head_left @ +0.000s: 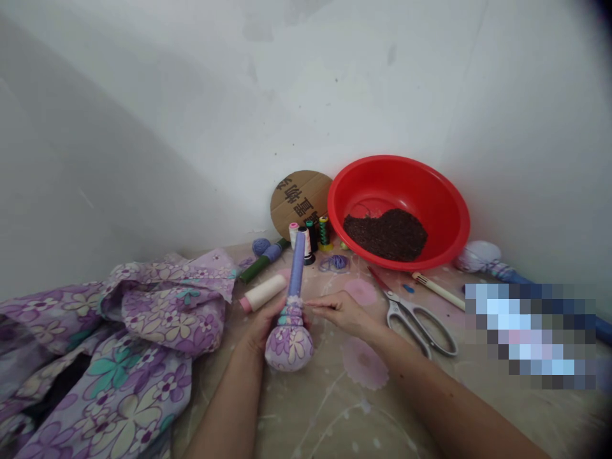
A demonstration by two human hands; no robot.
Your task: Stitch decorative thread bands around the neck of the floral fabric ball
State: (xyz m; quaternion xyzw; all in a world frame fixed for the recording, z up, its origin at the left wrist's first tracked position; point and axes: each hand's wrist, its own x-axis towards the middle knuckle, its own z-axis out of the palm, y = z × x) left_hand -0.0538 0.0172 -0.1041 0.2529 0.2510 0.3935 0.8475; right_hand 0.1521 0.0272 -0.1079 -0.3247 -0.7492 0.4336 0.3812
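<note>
Cloth bulb (pixel 289 344) of floral fabric, bound at the neck, held above the table (pixel 335 408), blue tube (pixel 297 264) upright. Head view: left hand (pixel 266 323) wraps the neck; right hand (pixel 344 313), fingers together against the binding, pinch unclear. Firm neck hold steadies the binding. Working room lies between crumpled floral cloth (pixel 162 306) at left and scissors (pixel 415 322) at right; thread spools (pixel 306 239) stand beyond.

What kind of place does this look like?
Probably a small home sewing or craft corner: thread spools, scissors and floral cloth lie around the stuffed cloth bundle.
</note>
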